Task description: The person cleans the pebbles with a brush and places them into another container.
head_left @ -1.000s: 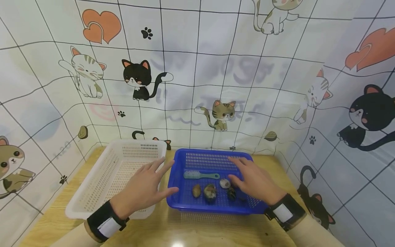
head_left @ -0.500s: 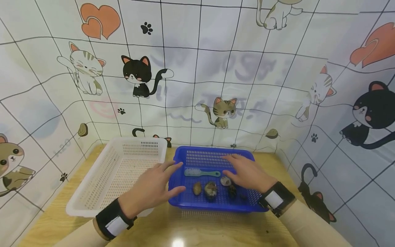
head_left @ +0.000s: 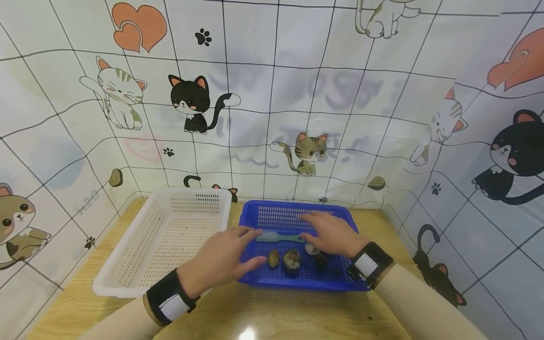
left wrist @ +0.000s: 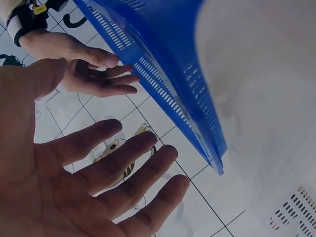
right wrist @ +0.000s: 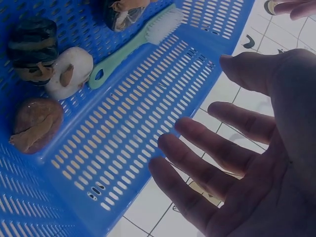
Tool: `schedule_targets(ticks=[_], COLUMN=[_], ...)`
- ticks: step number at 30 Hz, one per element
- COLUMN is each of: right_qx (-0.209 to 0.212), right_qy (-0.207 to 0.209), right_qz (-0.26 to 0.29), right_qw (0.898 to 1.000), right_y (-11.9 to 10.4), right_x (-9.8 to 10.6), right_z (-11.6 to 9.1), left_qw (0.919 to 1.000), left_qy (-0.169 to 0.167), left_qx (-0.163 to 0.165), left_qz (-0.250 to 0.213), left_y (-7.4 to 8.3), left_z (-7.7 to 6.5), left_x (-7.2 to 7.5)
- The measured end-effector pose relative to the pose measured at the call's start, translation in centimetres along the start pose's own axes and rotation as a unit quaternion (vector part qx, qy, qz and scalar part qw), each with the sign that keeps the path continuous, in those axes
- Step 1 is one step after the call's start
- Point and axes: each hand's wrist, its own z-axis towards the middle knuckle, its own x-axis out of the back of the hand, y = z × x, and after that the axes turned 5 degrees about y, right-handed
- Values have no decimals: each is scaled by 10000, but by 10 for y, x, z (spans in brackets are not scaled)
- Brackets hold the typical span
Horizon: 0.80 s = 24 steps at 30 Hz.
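- While the left hand and right hand hold nothing — both relaxed — the brush lies between them.
- Bristles toward nine o'clock, handle toward three, nearer the right hand.

Glare on tbl, wrist cams dim

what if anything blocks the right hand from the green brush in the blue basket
Nothing visible: the right hand is above the blue basket, and no other object covers the green brush. A round white object lies close to one end of it.
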Motion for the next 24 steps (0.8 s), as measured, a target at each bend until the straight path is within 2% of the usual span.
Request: schedule_targets(ticks=[13,19,24], right_qx=[249,298,373], right_qy=[-352,-641,-706], right_qz=[200,157,186], right_qw=[9989,9974,9966], right_y=[0,2,0], right_x=[-10,-22,-32], right_z=[21,32,42], left_qw=[9996,9988,9984], left_qy=[-212,-304,-308], left_qx=[-202,-370,-454], left_qz=[-54,-103,-163], left_y=[10,14,16], left_z=[15,24,28], left_x=[-5,-7,-10])
